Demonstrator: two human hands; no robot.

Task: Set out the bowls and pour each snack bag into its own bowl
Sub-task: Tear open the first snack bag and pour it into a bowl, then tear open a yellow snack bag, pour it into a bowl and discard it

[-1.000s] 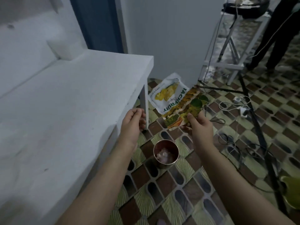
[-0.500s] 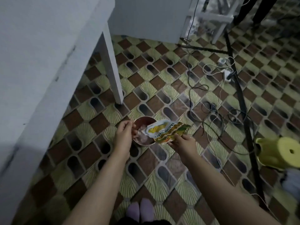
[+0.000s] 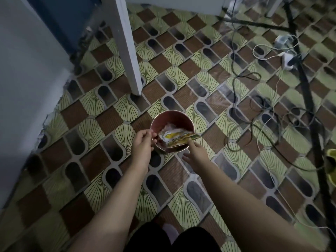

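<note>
Where the patterned floor (image 3: 94, 135) meets the white table leg (image 3: 127, 51), a round red-walled bin (image 3: 171, 118) stands upright on the tiles, just in front of the leg's foot. Crumpled snack bags (image 3: 174, 138), white, yellow and green, lie across the bin's mouth; their right end overhangs the near-right rim. Pale scraps lie deeper in the bin, under the bags.

The left hand (image 3: 142, 144) hovers at the near-left rim. Its fingers (image 3: 148, 132) are curled with thumb and forefinger brought together just beside the left end of the bags; whether they pinch anything cannot be told, since that spot is blurred.

The right hand (image 3: 197, 155) is at the near-right rim. Its fingers are loosely spread, not clenched. One fingertip (image 3: 189, 140) touches the green end of the bags. The rest grasp nothing.

Both forearms reach down and forward from the lower edge of the view. Dark clothing shows between them at the bottom.

Cables (image 3: 243, 113) lie tangled on the floor to the right, well apart from the bin. A white power adapter (image 3: 287, 60) sits among them at upper right. Black stand legs (image 3: 307, 91) cross that side. A yellow-green object (image 3: 331, 164) is cut off by the right edge.
</note>
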